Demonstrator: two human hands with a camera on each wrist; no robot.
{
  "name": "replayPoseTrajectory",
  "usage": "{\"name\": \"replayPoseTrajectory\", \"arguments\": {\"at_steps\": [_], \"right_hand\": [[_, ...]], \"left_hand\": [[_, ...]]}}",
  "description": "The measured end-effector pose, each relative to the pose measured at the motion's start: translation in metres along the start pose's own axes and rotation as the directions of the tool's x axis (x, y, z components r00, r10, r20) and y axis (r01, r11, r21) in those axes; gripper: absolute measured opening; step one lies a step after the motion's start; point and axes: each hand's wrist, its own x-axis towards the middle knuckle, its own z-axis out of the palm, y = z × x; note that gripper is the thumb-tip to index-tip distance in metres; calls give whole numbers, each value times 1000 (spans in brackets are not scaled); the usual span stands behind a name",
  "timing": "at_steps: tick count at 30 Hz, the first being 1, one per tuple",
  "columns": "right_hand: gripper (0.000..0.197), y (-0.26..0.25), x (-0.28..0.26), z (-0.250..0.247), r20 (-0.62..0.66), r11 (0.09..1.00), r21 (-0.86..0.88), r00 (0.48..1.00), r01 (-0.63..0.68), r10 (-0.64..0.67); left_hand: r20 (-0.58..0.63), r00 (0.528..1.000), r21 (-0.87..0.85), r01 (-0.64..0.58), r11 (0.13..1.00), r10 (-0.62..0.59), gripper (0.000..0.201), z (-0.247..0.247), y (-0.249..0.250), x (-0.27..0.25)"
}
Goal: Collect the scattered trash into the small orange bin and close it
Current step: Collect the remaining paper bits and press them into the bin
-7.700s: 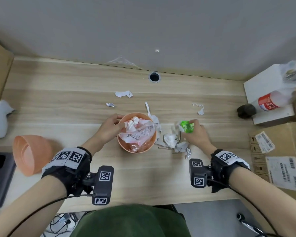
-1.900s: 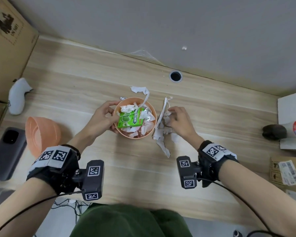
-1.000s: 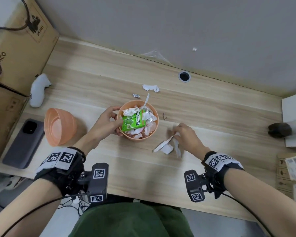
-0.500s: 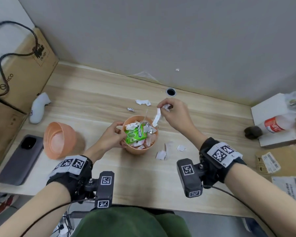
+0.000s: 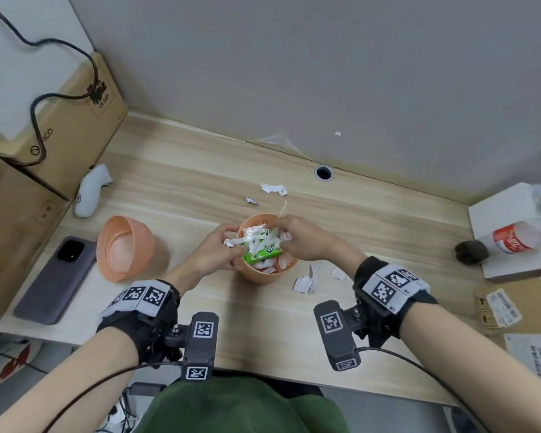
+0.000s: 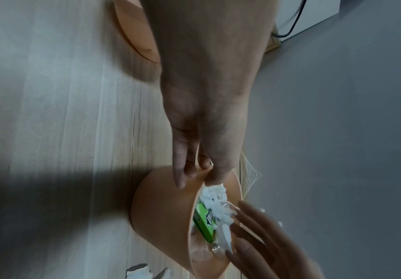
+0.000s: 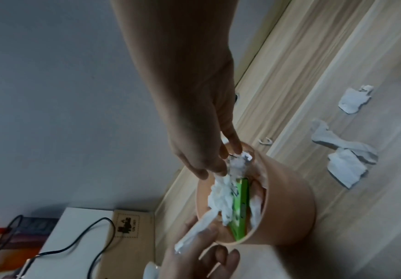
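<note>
Orange bin [image 5: 264,273]: standing upright mid-surface [image 5: 372,220], brimming with white paper and a green box [image 5: 263,254].
Left hand [image 5: 214,251]: gripping the bin's rim, fingers curled round it.
Right hand [image 5: 306,242]: pressing paper down, fingers straight.
Scraps [image 5: 303,284]: lying just beside the bin.
Lid [image 5: 124,246]: lying apart, leftward.

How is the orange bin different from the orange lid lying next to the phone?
The orange bin stands upright, while the orange lid lies tipped on its side. The bin is stuffed with white paper and a green box; the lid holds nothing. The left hand holds the bin's rim, but the lid is untouched. Both are the same orange plastic.
</note>
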Motion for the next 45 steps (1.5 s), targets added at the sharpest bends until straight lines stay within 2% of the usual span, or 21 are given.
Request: {"name": "replayPoseTrajectory", "arguments": {"at_steps": [2,5,7,8,11,14,17,19,21,25,31,34,37,40,41,43,45], "right_hand": [[43,0,-4,-10,-47,999,3,998,43,-42],[40,-8,-5,-11,-118,983,20,977,181,-177],[41,-17,4,1,-84,962,-4,959,273,-272],[38,-20,8,11,-25,955,-12,955,295,-295],[28,-17,16,32,143,958,-71,953,278,-267],[37,2,22,44,152,899,-277,940,339,-307],[52,16,27,49,252,869,-443,961,220,-114],[57,15,28,51,250,870,-458,966,181,-70],[55,14,32,51,227,898,-406,970,171,-82],[42,6,37,42,149,990,-114,987,82,-65],[37,6,13,13,71,982,123,986,140,-149],[31,18,-4,-1,-42,941,296,987,163,-157],[24,37,-14,-6,-197,859,500,980,109,-10],[21,63,-20,8,-289,766,643,930,12,228],[21,77,-22,19,-289,761,647,904,-58,315],[31,109,-29,47,-218,736,612,833,-289,508],[44,136,-39,76,-67,596,608,713,-525,698]], "left_hand": [[-5,1000,4,-11,1000,11,42,0,1,1],[5,1000,4,-13,1000,13,46,0,1,0],[27,1000,-5,-14,1000,14,53,-1,0,-2],[43,999,-8,-15,1000,15,56,-1,-1,-3],[65,998,18,-3,1000,2,63,-5,-3,-5],[45,999,9,15,1000,-15,66,-6,-5,-4],[30,999,7,20,1000,-20,66,-3,-6,-3],[26,999,7,22,1000,-22,65,-2,-6,-3],[23,1000,11,21,1000,-21,64,-2,-7,-2],[24,1000,36,14,999,-15,63,-2,-5,-2],[27,1000,49,13,999,-14,65,-4,-4,-1],[33,999,37,6,999,-7,65,-4,-4,-1],[32,999,52,6,999,-7,61,-4,-3,1],[-7,1000,50,-6,999,7,56,-4,-4,4],[-28,1000,41,-10,999,11,55,-5,-5,6],[-68,998,22,-12,1000,14,52,-9,-6,8],[-97,995,12,-12,1000,13,49,-13,-8,10]]}}
